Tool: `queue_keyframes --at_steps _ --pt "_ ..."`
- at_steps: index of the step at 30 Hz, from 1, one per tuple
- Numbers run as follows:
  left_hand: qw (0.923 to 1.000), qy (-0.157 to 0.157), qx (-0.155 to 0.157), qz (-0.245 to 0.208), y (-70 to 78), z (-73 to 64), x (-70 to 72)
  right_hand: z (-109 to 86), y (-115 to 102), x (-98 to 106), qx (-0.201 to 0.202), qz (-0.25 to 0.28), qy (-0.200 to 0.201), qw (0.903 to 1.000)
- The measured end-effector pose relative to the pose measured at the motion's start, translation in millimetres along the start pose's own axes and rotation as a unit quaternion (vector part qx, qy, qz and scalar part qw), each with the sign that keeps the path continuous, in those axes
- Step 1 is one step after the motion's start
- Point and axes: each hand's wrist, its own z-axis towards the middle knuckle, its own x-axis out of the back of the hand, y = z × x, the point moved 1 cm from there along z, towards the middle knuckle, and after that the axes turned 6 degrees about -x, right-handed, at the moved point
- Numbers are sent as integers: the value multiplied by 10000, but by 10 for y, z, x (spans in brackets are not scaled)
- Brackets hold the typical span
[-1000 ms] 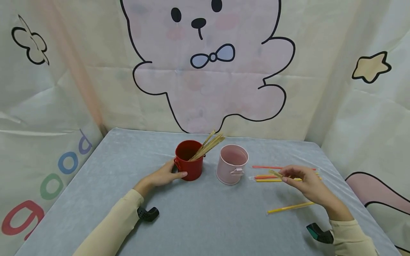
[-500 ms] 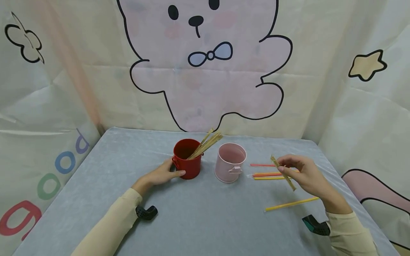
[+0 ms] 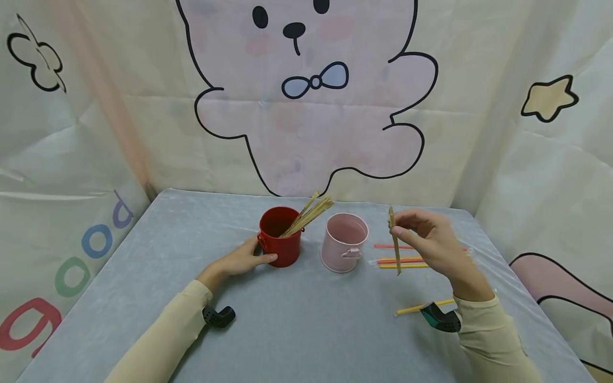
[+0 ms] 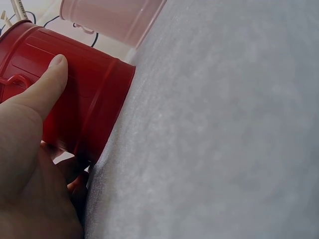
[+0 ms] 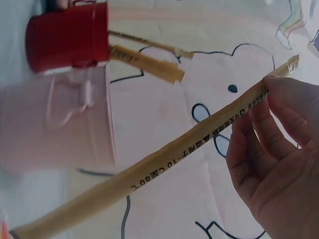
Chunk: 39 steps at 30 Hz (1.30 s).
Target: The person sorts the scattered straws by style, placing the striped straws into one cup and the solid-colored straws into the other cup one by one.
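Note:
My left hand [image 3: 239, 259] grips the side of a small red metal bucket [image 3: 286, 252], its thumb along the front wall. In the left wrist view the thumb [image 4: 49, 87] lies below the rim, near a small handle loop, and the other fingers go behind. Several tan paper-wrapped straws [image 3: 313, 215] lean out of the red bucket. My right hand [image 3: 433, 242] pinches one paper-wrapped straw [image 5: 164, 154] near its upper end and holds it almost upright above the table. Dark printing runs along its wrapper. To its left stands a pink bucket [image 3: 337, 257], upright, beside the red one.
Behind and below my right hand, red, orange and yellow straws in clear wrappers [image 3: 399, 261] lie on the grey-blue tablecloth [image 3: 287, 330]. A single yellow straw [image 3: 408, 310] lies nearer to me. A printed cloth backdrop [image 3: 297, 138] hangs behind the table.
My right hand has risen from among the colored straws and moved left toward the pink bucket, swinging the paper-wrapped straw upright. The left hand has stayed on the red bucket.

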Motion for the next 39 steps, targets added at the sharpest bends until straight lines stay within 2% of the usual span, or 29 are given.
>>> queue_keyframes --at_steps 7,11,17,25,33,39 --pt "10000 5 -9 20 9 -22 -8 197 -122 -228 216 900 164 9956" --pt "10000 25 86 38 6 -35 -14 293 -214 -355 263 1324 350 9902" --pt "9999 31 102 11 -4 -37 -16 431 -311 -549 631 1808 648 9794" --pt "9998 19 175 11 -1 -31 -25 519 -322 -715 857 2039 892 9711" --pt "10000 14 49 4 -9 6 -41 489 -289 -702 827 1939 1353 9681" --pt "9999 52 49 70 -13 -9 -21 519 -335 -715 997 2058 1613 9601"
